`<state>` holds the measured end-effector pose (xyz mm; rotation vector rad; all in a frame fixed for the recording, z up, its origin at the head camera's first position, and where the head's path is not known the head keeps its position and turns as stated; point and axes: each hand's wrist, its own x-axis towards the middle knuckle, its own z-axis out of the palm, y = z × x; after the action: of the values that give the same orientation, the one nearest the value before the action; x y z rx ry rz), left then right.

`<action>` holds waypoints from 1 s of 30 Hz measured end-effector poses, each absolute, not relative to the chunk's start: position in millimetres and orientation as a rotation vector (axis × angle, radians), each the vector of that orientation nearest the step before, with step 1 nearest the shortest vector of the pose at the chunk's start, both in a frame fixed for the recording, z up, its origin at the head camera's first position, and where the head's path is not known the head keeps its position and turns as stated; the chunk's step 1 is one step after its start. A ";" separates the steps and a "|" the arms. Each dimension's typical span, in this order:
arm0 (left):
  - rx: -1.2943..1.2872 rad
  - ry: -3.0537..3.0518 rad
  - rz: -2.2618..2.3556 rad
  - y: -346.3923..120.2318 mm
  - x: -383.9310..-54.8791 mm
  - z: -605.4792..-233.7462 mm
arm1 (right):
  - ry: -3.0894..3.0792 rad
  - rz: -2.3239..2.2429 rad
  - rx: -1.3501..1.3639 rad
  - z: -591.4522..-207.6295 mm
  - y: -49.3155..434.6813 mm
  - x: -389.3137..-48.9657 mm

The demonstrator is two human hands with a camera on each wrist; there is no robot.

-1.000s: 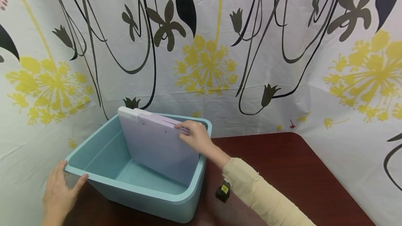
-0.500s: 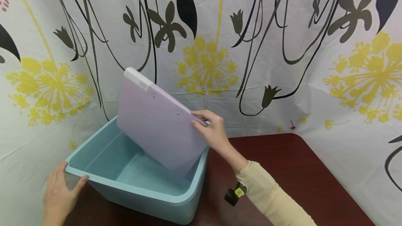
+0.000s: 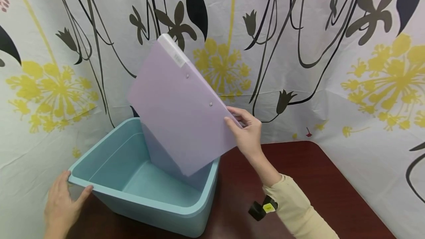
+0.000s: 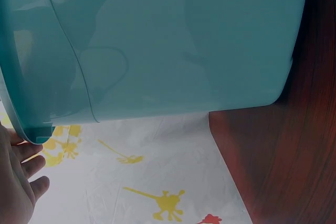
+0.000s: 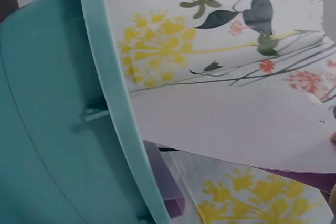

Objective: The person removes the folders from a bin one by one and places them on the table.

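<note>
My right hand [image 3: 247, 132] pinches a light purple file folder [image 3: 186, 110] by its right end, thumb in front. The folder is tilted above a pale blue plastic bin [image 3: 139, 196], its lowest corner overlapping the bin's opening. A white label sits on the spine's upper end, and two rivets show below it. Behind it, a second purple folder [image 3: 159, 154] leans inside the bin, mostly hidden; its end [image 5: 170, 192] shows past the rim in the right wrist view. My left hand [image 3: 63, 204] grips the bin's near left corner, thumb on the rim.
The bin stands on a dark red-brown table [image 3: 299, 180], whose rounded far corner lies at the right. A white cloth [image 3: 325, 113] printed with flowers hangs close behind. A black device with a yellow label [image 3: 268, 207] is strapped at my right wrist.
My right hand has lifted the front folder up and to the right, tilting it more steeply. The second folder now shows behind it. My left hand and the bin have stayed put.
</note>
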<state>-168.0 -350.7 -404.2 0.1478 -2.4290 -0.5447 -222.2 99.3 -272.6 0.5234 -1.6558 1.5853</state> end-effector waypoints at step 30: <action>0.181 -2.486 -0.533 -351.2 -167.4 -401.5 | -1.061 1.906 0.262 -288.0 210.2 -204.9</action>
<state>-167.4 -351.2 -401.5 0.1813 -2.4864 -0.5326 -204.9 210.2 -288.0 0.2616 -1.0610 1.9056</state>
